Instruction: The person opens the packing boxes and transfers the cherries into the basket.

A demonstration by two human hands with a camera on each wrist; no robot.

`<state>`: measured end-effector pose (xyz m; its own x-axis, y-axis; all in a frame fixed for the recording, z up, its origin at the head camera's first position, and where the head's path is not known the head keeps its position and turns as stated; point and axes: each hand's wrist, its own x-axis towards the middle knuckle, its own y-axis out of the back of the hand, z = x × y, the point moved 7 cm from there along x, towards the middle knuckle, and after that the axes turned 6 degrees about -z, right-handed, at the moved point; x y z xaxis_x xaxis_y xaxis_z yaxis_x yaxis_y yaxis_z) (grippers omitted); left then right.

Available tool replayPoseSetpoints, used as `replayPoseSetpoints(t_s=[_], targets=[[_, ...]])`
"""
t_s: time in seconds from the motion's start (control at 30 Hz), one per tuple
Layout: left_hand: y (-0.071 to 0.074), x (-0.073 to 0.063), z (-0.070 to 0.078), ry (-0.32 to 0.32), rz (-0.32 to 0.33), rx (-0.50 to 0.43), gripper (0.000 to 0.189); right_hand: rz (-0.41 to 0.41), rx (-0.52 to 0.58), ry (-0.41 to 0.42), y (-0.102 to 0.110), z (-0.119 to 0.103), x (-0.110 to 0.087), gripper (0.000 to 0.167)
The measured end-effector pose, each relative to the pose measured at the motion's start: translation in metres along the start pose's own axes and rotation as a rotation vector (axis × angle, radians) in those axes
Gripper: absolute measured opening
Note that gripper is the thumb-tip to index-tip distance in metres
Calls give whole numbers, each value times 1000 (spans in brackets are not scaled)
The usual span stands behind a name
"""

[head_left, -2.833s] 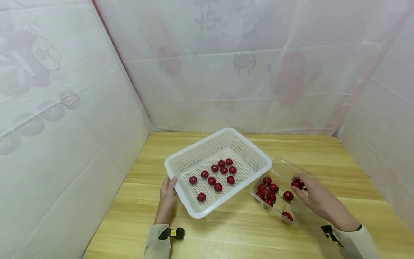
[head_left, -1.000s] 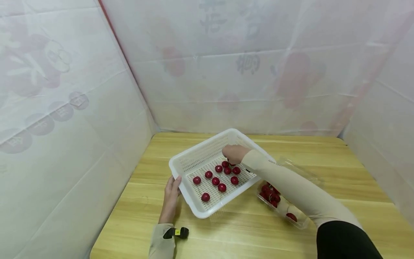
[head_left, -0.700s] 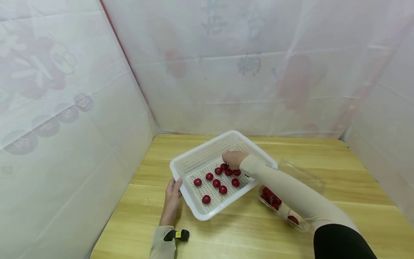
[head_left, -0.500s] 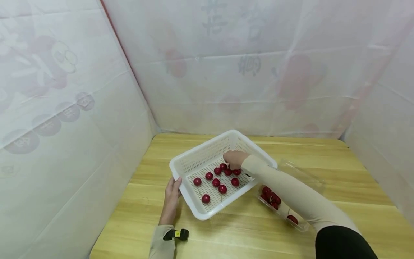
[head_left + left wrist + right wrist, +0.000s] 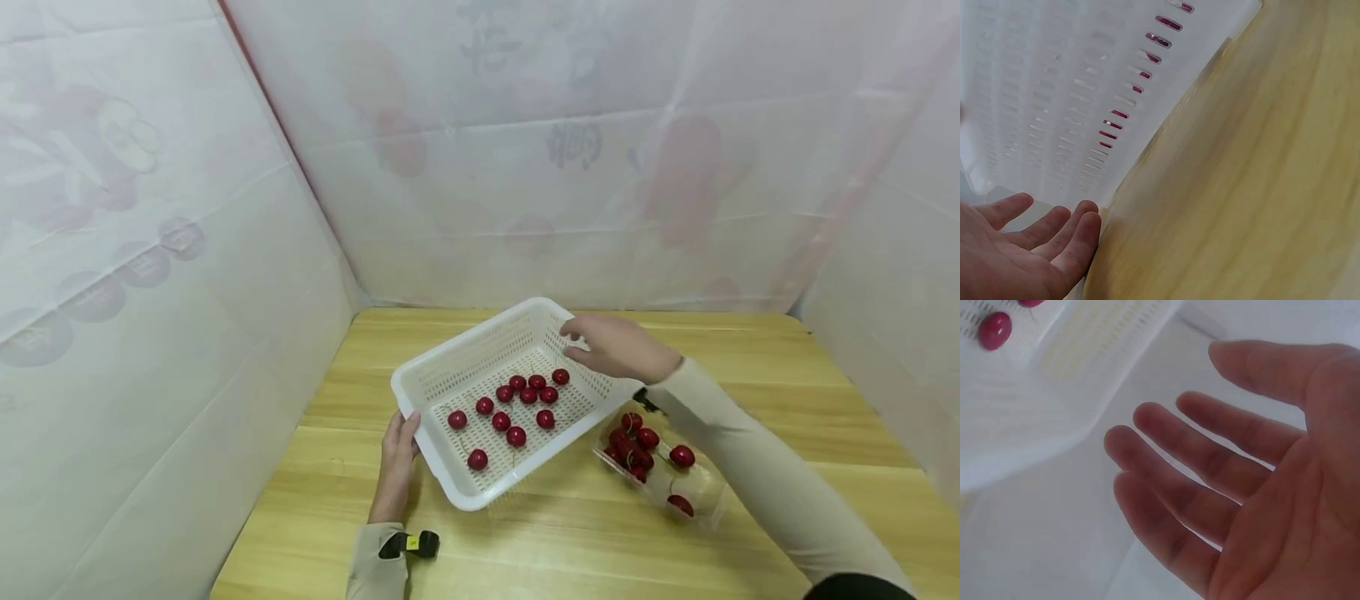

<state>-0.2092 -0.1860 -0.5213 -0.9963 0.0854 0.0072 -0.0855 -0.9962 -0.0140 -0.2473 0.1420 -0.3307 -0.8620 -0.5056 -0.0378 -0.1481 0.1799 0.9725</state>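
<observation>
The basket (image 5: 468, 364) reaches near the bench's (image 5: 525, 550) rear edge, left hand (image 5: 397, 454) gripping its rim, right hand (image 5: 615, 346) loosely spread above the opposite rim, cherry tray (image 5: 660, 483) alongside.

Head view: soft, even, moderately bright light; contrast low. Pale sheeting (image 5: 465, 200) appears washed out across the upper frame. Small highlights on the upper faces of the cherries (image 5: 515, 436) indicate light from above. Mild sheen noted on the table (image 5: 570, 550), lower centre. Left wrist view: dimmer; white basket (image 5: 1029, 81) hazy, wood grain soft, diffuse shadow along the basket's lower edge. Right wrist view: right hand (image 5: 1260, 481) backlit, palm shaded; left side milky, basket rim blurred.
</observation>
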Motion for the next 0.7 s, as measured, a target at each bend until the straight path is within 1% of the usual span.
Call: replayPoseSetpoints(t_s=[0.07, 0.17, 0.3, 0.4, 0.47, 0.53, 0.6, 0.7], targets=[[1, -2, 1, 8, 4, 3, 62, 52, 21, -42, 1, 8, -23, 35], [1, -5, 3, 17, 10, 7, 62, 102, 31, -100, -6, 19, -57, 35], [1, -8, 4, 14, 10, 2, 61, 148, 28, -186, -24, 32, -102, 34], [1, -12, 3, 16, 10, 12, 62, 161, 27, -232, -41, 39, -129, 32], [2, -14, 2, 24, 20, 14, 62, 149, 22, -236, -54, 42, -142, 30], [4, -16, 3, 28, 29, 16, 61, 132, 10, -227, -67, 43, -148, 28], [6, -16, 4, 28, 36, 11, 61, 113, 0, -218, -80, 44, -151, 29], [8, -14, 6, 23, 27, -3, 61, 89, -6, -224, -96, 45, -153, 34]])
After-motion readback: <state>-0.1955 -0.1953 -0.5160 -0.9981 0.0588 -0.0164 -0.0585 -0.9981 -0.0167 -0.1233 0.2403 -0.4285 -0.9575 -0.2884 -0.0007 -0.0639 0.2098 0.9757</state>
